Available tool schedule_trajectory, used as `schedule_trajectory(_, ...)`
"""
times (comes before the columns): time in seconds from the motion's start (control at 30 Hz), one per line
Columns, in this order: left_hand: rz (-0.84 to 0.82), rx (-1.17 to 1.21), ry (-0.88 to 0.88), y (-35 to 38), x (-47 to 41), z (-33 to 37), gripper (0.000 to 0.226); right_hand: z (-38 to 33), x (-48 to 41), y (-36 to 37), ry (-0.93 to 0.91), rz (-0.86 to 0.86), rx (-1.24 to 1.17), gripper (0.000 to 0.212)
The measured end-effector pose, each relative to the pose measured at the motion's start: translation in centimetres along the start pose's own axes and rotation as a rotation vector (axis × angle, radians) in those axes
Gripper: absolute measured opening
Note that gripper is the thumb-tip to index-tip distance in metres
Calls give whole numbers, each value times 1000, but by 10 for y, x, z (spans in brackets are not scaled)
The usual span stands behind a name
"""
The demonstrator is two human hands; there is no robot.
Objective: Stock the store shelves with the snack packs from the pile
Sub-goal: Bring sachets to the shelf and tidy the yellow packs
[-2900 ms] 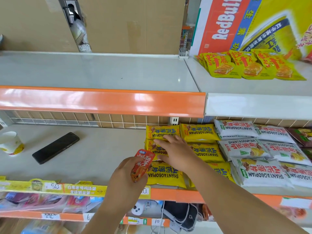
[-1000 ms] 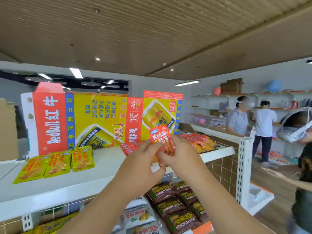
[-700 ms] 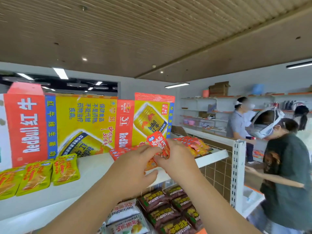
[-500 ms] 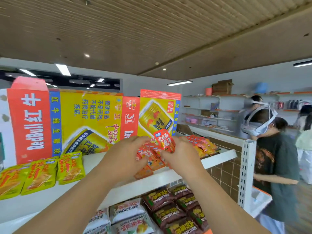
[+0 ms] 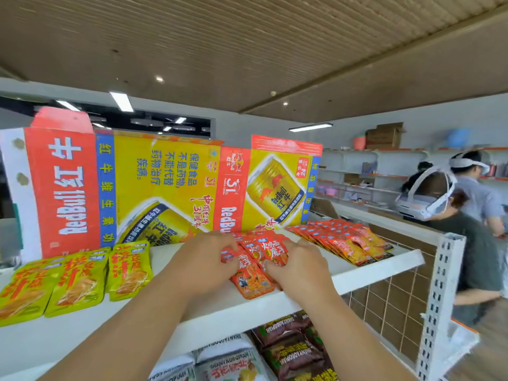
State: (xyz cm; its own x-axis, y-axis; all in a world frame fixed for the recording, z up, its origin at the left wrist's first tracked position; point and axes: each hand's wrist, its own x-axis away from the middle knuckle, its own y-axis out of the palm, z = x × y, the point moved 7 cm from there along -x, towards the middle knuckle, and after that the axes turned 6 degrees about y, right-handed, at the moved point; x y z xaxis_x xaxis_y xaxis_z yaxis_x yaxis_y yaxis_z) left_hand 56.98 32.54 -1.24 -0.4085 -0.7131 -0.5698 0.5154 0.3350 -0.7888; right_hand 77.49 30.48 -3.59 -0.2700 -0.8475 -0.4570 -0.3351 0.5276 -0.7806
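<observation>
Your left hand (image 5: 203, 262) and right hand (image 5: 299, 268) both pinch the red snack packs (image 5: 251, 280), fingers curled; they lie on the top shelf (image 5: 384, 266), long axis front to back, tops toward the cardboard (image 5: 165, 188).

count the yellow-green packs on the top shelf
3 yellow-green packs side by side on the top shelf: left one, middle one, right one. More may lie off frame.

Three yellow packs (image 5: 79, 279) are lying at nine o'clock, one carton (image 5: 165, 185) at eleven, at least two people (image 5: 467, 243) at three.
</observation>
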Motion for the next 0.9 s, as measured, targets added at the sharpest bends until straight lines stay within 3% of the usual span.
schedule_trajectory(0.1,-20,6,3,2,0,1,8,2,0,2,-15,-13,43,70)
schedule_trajectory(0.9,29,-33,-121,-5,2,-4,10,5,-1,7,-4,-58,75,71)
